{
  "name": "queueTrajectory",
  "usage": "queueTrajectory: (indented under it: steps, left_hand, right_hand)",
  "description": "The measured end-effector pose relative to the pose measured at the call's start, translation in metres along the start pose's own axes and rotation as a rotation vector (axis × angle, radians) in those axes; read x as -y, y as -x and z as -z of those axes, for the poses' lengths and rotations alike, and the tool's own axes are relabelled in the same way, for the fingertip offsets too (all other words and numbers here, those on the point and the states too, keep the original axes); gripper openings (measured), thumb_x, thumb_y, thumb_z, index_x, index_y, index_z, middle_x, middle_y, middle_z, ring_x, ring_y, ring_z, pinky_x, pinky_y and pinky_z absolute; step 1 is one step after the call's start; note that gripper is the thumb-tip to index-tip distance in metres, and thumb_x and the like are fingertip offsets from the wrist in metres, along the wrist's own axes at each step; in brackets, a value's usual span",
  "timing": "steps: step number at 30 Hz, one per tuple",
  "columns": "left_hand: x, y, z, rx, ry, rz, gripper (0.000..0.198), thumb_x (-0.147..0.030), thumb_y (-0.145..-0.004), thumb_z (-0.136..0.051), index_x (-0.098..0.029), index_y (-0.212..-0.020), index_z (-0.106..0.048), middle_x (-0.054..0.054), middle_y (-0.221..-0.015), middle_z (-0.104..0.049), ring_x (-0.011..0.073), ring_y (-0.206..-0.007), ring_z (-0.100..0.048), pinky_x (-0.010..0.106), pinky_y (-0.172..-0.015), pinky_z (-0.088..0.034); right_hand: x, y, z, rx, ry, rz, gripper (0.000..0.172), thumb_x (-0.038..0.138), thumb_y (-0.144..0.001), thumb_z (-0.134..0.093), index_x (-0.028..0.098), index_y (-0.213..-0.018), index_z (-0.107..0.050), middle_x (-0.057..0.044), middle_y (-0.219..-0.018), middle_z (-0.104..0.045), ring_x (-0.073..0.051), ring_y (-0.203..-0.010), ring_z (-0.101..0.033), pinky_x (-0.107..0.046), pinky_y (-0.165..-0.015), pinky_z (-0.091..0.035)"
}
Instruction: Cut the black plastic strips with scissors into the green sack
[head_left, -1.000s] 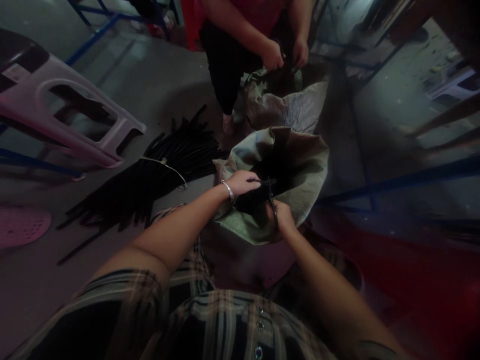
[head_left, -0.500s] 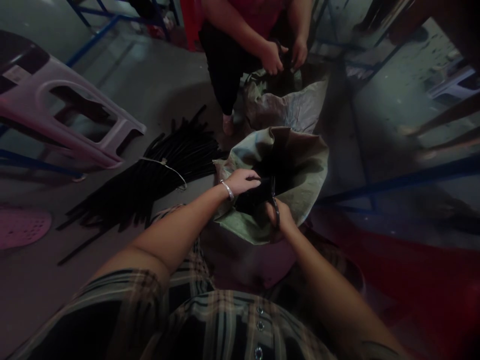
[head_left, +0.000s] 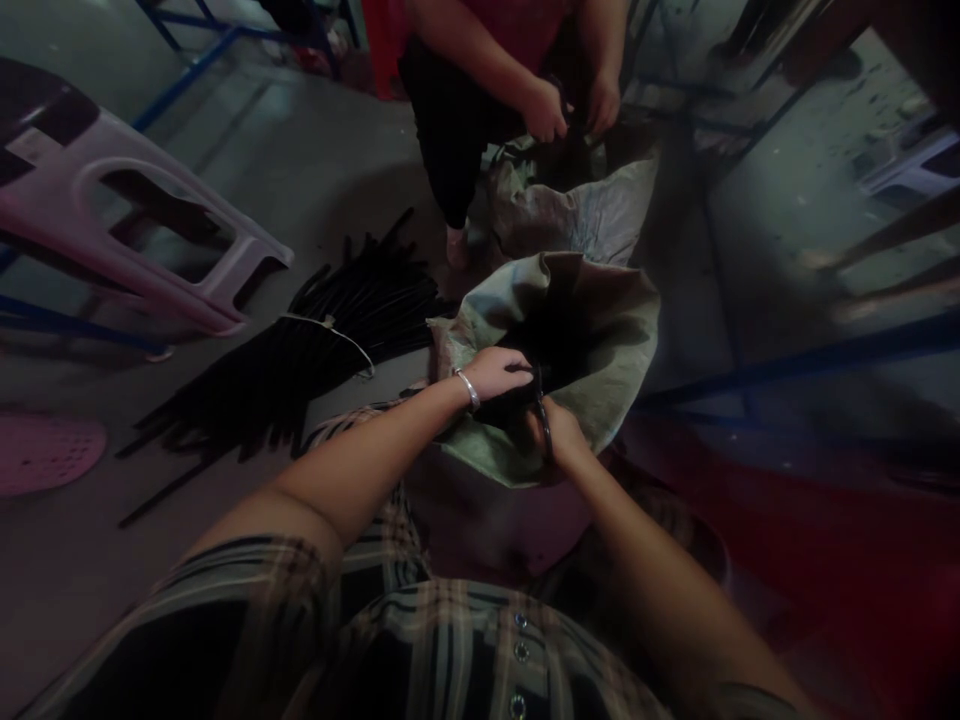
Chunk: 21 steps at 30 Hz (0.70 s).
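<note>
Left hand (head_left: 491, 372), silver bangle (head_left: 469, 390) on the wrist, sits at the mouth of a green woven plastic sack (head_left: 600, 340); its grip is pressed together around a bunch of black strips (head_left: 502, 405) at the sack's inner edge. Right hand (head_left: 562, 435) is just beside it, its grip pinching narrow black scissors (head_left: 542, 425), blades partly hidden and blurred. The sack stands open on the grey concrete floor (head_left: 225, 130) between the person's knees, plaid shirt (head_left: 450, 640) below. A large fanned pile of long black strips (head_left: 300, 370), tied with a pale cord (head_left: 337, 335), lies on the floor at left. Nearby: a lilac plastic stool (head_left: 112, 200) on its side, a pink perforated stool seat (head_left: 45, 455). Ahead, a co-worker's hands (head_left: 570, 110) work at a second woven sack (head_left: 570, 210).
</note>
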<state>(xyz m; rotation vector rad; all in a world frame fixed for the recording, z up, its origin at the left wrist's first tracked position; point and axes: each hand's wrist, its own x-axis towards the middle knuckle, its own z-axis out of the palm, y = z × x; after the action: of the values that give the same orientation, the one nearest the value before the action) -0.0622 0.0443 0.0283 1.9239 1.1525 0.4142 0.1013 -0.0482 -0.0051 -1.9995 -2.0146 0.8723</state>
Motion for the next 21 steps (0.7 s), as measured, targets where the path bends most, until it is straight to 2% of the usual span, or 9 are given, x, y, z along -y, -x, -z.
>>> queueTrajectory:
  steps: [5,11,21]
  left_hand:
    - [-0.003,0.0,0.002,-0.008,-0.013,0.008,0.028,-0.036,-0.073,-0.055,-0.016,-0.088,-0.069,0.0,-0.078,-0.067,0.0121,-0.071,-0.056,0.02,-0.065,-0.042]
    - [0.001,0.002,0.011,0.01,0.004,0.036,0.03,-0.037,-0.073,-0.055,-0.017,-0.09,-0.069,0.0,-0.071,-0.065,0.0122,-0.068,-0.056,0.021,-0.063,-0.042]
    - [0.005,-0.003,0.011,0.004,0.006,0.043,0.03,-0.037,-0.073,-0.054,-0.017,-0.089,-0.07,0.0,-0.07,-0.064,0.0117,-0.065,-0.055,0.021,-0.062,-0.041]
  right_hand:
    - [0.0,0.001,0.002,-0.033,0.024,-0.024,0.026,0.038,-0.081,-0.041,0.018,-0.08,-0.057,-0.005,-0.069,-0.062,-0.014,-0.06,-0.052,-0.023,-0.054,-0.03]
    - [-0.003,0.001,-0.001,-0.107,-0.116,-0.045,0.028,0.037,-0.079,-0.04,0.018,-0.067,-0.056,-0.002,-0.061,-0.057,-0.012,-0.056,-0.049,-0.021,-0.054,-0.032]
    - [-0.005,-0.001,-0.002,-0.118,-0.166,-0.077,0.032,0.041,-0.079,-0.039,0.018,-0.061,-0.053,-0.001,-0.056,-0.054,-0.011,-0.053,-0.047,-0.021,-0.052,-0.032]
